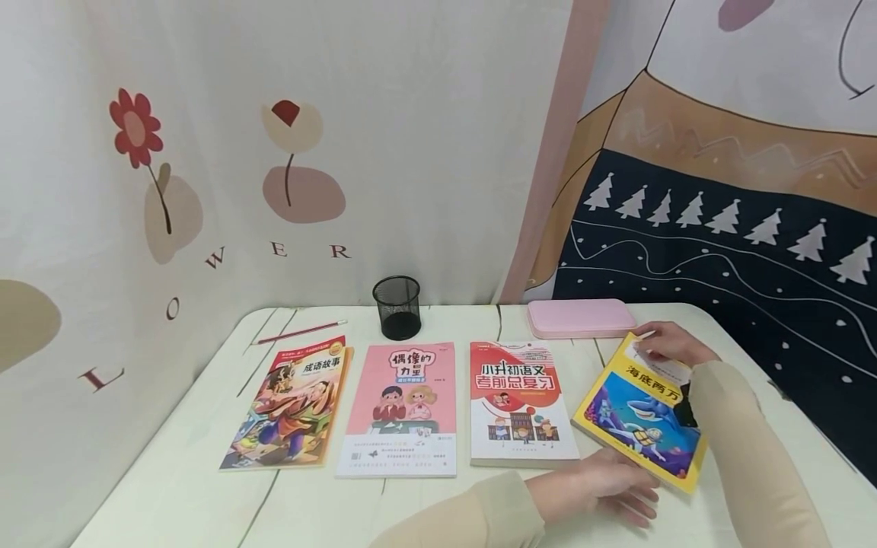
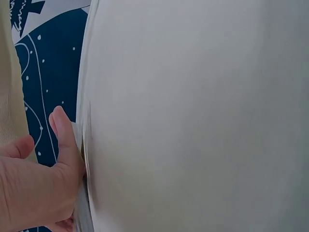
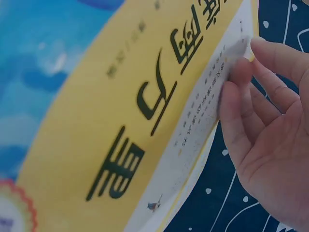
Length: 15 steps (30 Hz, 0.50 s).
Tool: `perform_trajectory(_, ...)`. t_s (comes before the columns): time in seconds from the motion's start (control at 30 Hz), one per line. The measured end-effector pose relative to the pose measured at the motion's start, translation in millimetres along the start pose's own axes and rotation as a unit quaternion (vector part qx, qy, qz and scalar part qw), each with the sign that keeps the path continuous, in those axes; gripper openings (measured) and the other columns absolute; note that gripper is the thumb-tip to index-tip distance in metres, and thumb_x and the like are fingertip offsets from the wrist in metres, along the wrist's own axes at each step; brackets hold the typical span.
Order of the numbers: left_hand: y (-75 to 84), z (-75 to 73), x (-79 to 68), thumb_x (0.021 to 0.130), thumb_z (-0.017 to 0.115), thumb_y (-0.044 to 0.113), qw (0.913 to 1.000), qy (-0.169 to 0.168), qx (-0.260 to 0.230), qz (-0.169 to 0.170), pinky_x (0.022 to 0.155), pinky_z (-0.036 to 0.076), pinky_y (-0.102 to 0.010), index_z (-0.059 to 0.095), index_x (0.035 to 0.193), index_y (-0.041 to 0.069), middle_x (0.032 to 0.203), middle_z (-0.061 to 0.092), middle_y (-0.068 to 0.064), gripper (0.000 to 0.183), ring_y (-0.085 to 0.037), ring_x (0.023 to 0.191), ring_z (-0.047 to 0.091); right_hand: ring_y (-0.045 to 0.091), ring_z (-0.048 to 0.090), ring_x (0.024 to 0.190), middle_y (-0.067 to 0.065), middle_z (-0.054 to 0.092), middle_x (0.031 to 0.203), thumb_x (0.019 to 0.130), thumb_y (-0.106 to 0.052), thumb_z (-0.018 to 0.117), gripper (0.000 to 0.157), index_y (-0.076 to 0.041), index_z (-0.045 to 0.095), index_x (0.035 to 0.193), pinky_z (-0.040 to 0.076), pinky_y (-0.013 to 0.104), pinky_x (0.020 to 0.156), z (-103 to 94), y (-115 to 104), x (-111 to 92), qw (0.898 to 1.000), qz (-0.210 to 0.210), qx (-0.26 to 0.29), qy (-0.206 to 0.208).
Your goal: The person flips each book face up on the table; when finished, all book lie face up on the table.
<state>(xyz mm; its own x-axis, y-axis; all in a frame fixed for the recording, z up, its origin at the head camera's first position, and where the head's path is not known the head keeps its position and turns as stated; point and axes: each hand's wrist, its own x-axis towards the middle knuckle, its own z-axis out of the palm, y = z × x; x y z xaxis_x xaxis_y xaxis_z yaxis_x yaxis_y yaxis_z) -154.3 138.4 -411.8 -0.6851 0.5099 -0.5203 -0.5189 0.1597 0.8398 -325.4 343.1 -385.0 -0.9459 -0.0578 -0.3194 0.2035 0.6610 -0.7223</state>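
Observation:
My right hand pinches the top edge of a yellow book at the table's right side. The book's cover has a shark and a diver, and its far end is lifted a little. Close up in the right wrist view, the fingers bend at the cover's edge. My left hand is at the book's near edge with its fingers loosely extended. In the left wrist view a large pale surface fills most of the picture beside the left hand; what it is cannot be made out.
Left of the yellow book lie a red-and-white book, a pink book and an illustrated storybook. Behind them are a red pencil, a black mesh pen holder and a pink pencil case. Printed curtains hang behind the table.

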Motion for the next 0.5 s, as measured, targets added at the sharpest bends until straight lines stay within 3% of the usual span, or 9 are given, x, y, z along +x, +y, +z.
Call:
perform_trajectory(0.27, 5.0, -2.1, -6.7, 0.083, 0.061, 0.016, 0.9997, 0.006, 0.021, 0.006, 0.071, 0.049, -0.043, 0.058, 0.089, 0.006, 0.074, 0.061, -0.010, 0.012, -0.029, 0.073, 0.062, 0.036, 0.047, 0.093, 0.029, 0.039, 0.120, 0.086, -0.023, 0.053, 0.054, 0.005, 0.034, 0.128, 0.042, 0.044, 0.082, -5.2, 7.3, 4.2, 1.000, -0.017, -0.010, -0.004)
perform_trajectory(0.5, 16.2, -15.8, -16.2, 0.083, 0.060, 0.012, 0.9970, -0.004, 0.047, 0.061, 0.067, 0.050, -0.041, 0.057, 0.096, 0.004, 0.077, 0.060, -0.007, 0.016, -0.025, 0.070, 0.062, 0.038, 0.048, 0.099, 0.025, 0.040, 0.123, 0.081, -0.050, 0.054, 0.068, -0.004, 0.036, 0.128, 0.045, 0.048, 0.077, -30.2, 67.9, 51.3, 0.996, -0.073, -0.028, 0.048)
